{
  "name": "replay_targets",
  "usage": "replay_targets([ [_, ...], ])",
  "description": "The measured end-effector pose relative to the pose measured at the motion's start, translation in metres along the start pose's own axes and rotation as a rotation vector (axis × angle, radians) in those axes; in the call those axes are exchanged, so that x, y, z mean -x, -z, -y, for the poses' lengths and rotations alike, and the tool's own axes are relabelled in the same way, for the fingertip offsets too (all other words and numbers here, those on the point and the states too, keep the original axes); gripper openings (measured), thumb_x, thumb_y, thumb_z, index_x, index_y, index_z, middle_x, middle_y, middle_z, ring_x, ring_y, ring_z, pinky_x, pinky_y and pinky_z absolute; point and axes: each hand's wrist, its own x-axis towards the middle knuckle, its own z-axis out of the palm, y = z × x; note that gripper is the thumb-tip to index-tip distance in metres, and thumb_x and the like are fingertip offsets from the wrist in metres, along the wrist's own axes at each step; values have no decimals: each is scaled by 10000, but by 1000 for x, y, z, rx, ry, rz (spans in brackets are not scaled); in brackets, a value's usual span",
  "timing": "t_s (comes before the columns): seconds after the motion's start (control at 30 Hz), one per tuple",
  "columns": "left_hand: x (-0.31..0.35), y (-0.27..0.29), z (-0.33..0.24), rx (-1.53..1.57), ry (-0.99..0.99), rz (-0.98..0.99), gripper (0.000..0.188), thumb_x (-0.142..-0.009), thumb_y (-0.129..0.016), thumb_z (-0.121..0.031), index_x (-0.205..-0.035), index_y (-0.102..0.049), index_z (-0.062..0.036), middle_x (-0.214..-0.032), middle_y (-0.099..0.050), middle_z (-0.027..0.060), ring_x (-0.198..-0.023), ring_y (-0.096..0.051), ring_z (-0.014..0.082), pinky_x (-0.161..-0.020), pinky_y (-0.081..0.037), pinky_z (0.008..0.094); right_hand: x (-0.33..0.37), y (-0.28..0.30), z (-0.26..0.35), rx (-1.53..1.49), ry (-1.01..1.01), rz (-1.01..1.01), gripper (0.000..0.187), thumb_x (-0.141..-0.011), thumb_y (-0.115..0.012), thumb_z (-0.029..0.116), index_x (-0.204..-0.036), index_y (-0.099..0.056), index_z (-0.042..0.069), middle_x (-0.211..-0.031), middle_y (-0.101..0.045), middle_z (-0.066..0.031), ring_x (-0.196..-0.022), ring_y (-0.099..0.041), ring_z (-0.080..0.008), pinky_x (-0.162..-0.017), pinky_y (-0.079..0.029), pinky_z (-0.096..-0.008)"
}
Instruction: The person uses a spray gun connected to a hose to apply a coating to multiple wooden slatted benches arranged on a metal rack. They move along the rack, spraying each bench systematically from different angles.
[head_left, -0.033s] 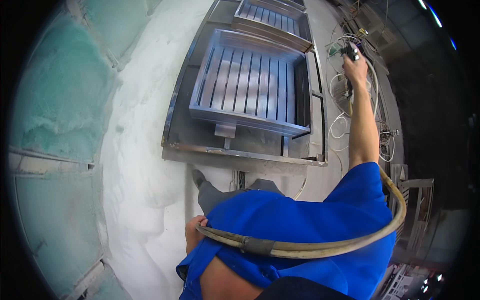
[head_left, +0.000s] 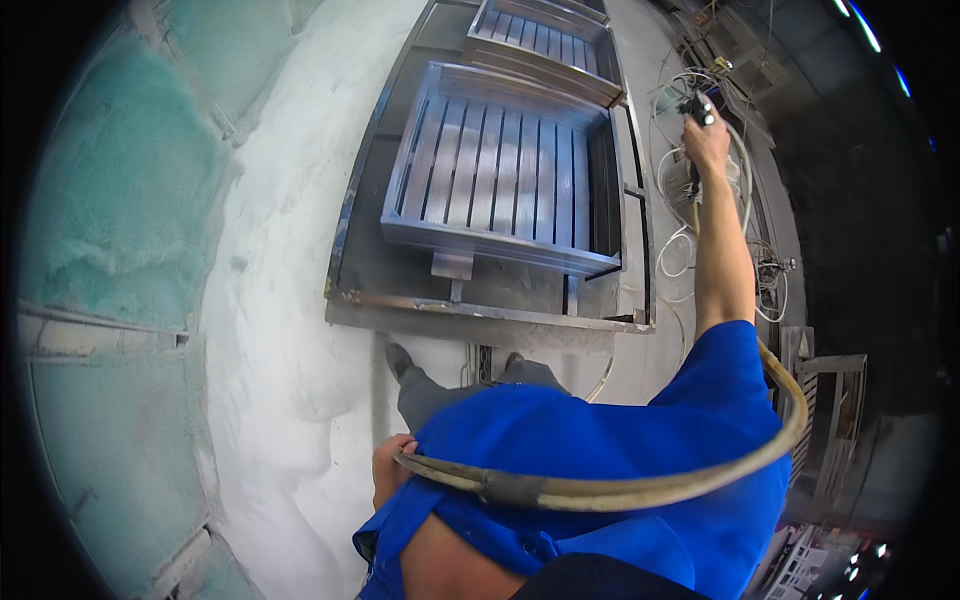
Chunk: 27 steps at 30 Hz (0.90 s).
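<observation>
R shoe (head_left: 514, 362) has come into view; L hand (head_left: 390, 466) grips hose (head_left: 610, 495), R hand (head_left: 708, 143) clasps blk tool (head_left: 701, 108).

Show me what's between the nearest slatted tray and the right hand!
In the head view, the metal platform's edge, grey floor and thin white hoses lie between the slatted tray and right hand.

A worker (head_left: 726, 250) in a blue shirt (head_left: 590, 435) holds out a dark handheld tool (head_left: 701, 108) in the right hand (head_left: 708, 146), left hand (head_left: 389, 470) gripping a curved hose (head_left: 640, 492), beside a slatted metal tray (head_left: 507, 170).
</observation>
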Motion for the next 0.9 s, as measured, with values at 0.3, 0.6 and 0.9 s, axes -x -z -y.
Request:
replay_targets([
  [0.3,-36,18,-34,-111,210,-107,158,-898,-657,-103,-979,-756,-11,-821,-735,206,-745,-733,340,-708,-555,414,-71,-132,-6,-48,-130,-11,561,-876,-636,271,-1433,-615,201,-1220,-719,-237,-1162,-679,-414,-1014,-524,-454],
  [0.6,-78,-32,-62,-79,110,-49,108,-907,-686,-76,-951,-742,6,-785,-728,147,-726,-711,244,-677,-541,365,-66,-202,114,-639,-38,466,482,-933,-650,183,-1412,-630,146,-853,-722,-101,-672,-691,-166,-610,-570,-355],
  [0.9,-100,-58,-23,-15,186,-14,115,-901,-698,-97,-956,-745,-8,-773,-722,141,-704,-701,239,-664,-537,379,-104,-174,55,-441,-147,283,406,-902,-599,126,-1299,-677,97,-807,-715,-142,-636,-697,-217,-627,-568,-388],
])
